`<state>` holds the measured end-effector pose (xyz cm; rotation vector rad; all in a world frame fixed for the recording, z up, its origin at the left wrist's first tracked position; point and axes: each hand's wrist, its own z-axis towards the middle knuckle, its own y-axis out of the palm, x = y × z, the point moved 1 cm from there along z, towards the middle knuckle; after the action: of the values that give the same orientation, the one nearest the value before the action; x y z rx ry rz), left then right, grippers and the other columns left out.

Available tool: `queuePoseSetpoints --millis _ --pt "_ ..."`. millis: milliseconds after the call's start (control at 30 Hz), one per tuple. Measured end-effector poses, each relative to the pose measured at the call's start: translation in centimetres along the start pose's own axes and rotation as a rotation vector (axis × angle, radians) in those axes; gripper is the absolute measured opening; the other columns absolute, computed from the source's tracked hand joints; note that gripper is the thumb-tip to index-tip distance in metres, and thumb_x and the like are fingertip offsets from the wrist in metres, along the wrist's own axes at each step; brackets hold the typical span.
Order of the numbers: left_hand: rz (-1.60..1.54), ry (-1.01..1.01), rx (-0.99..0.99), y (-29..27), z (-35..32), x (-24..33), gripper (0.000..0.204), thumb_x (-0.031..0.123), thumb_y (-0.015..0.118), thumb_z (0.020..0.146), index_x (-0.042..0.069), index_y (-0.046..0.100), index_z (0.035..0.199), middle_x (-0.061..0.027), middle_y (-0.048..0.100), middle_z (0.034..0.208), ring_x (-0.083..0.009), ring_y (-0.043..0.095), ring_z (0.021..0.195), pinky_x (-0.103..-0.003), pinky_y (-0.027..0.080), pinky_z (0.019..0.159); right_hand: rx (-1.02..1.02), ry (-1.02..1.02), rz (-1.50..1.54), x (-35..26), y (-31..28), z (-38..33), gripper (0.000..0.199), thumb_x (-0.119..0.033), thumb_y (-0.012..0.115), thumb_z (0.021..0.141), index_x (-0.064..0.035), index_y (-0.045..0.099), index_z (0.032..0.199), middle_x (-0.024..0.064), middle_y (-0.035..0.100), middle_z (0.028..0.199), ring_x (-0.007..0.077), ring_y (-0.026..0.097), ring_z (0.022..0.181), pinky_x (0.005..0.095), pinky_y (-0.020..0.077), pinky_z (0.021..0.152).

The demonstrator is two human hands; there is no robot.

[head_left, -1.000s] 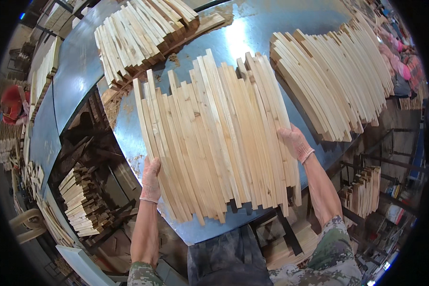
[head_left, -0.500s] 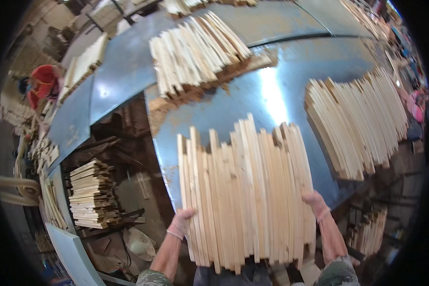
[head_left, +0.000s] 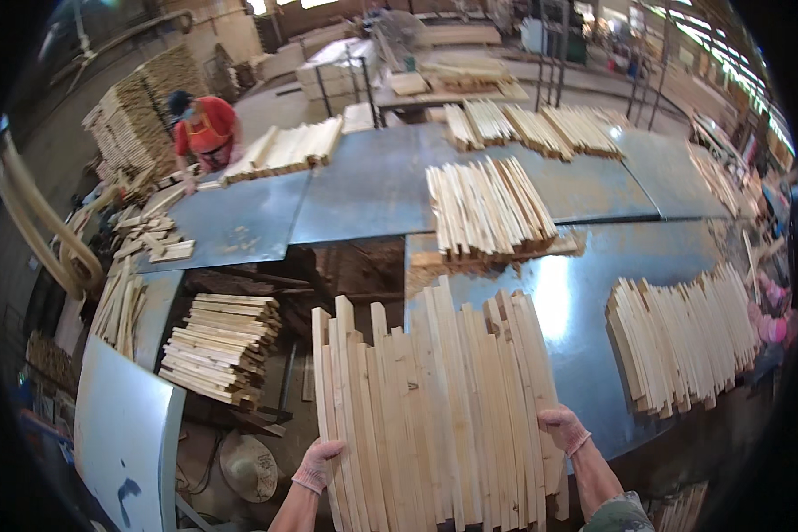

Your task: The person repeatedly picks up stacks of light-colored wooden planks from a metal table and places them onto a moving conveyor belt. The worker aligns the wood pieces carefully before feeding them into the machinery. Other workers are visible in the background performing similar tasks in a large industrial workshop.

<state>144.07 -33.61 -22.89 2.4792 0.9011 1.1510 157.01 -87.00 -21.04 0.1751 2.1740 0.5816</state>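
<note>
A wide bundle of pale wooden strips [head_left: 434,399], set side by side with uneven ends, is squeezed between my two gloved hands. My left hand [head_left: 317,465] presses on its left edge, and my right hand [head_left: 564,429] clasps its right edge. The bundle is held up in front of me, over the near edge of the metal-topped table [head_left: 585,257]. On that table, to the right, lies a similar row of strips [head_left: 683,341]. Another batch of strips [head_left: 486,206] lies farther back.
A stack of strips [head_left: 222,346] sits low on the left, near a gap between tables. A pale blue panel [head_left: 129,434] stands at the near left. At the far left a person in red [head_left: 206,133] bends over loose wood pieces [head_left: 151,235]. More strips [head_left: 532,129] lie at the back.
My view has lifted and swung left, bringing the far hall and the person in red more fully into sight. Both hands still hold the bundle, which now sits lower in the picture.
</note>
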Motion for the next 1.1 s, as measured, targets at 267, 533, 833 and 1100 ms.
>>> queuePoseSetpoints --millis 267,533,833,1100 --pt "0.019 0.483 0.114 -18.1 -15.7 4.8 0.047 0.016 0.076 0.082 -0.001 0.07 0.124 -0.0067 0.076 0.099 -0.02 0.074 0.093 -0.034 0.059 0.088 -0.366 -0.046 -0.105 3.3 20.1 4.5 0.053 -0.017 0.073 0.091 0.0027 0.06 0.138 0.0112 0.071 0.114 0.0231 0.07 0.095 0.0414 0.0601 0.086" --pt "-0.126 0.626 0.401 -33.3 -38.0 5.5 0.058 0.024 0.079 0.084 -0.002 0.067 0.134 -0.0102 0.075 0.115 -0.0228 0.072 0.108 -0.04 0.058 0.097 -0.684 -0.046 -0.294 13.9 51.3 0.4 0.061 -0.031 0.079 0.083 0.0014 0.063 0.133 0.0032 0.068 0.101 0.0176 0.064 0.085 0.0362 0.0549 0.079" --pt "-0.513 0.8 0.446 -43.4 -53.2 -1.9 0.043 0.025 0.078 0.088 -0.003 0.072 0.121 -0.013 0.075 0.118 -0.0266 0.074 0.104 -0.043 0.063 0.092 -1.076 0.317 -0.454 29.0 71.2 6.4 0.067 -0.025 0.083 0.078 0.005 0.064 0.135 0.011 0.073 0.126 0.0247 0.069 0.115 0.0429 0.0549 0.102" --pt "-0.599 0.783 0.691 -53.7 -57.2 -0.7 0.059 0.034 0.075 0.094 -0.003 0.063 0.138 -0.0153 0.074 0.122 -0.027 0.075 0.107 -0.045 0.062 0.093 -1.023 0.388 -0.765 40.3 85.9 12.5 0.044 -0.017 0.076 0.085 0.0051 0.069 0.122 0.0153 0.076 0.105 0.0278 0.076 0.093 0.0427 0.0629 0.087"
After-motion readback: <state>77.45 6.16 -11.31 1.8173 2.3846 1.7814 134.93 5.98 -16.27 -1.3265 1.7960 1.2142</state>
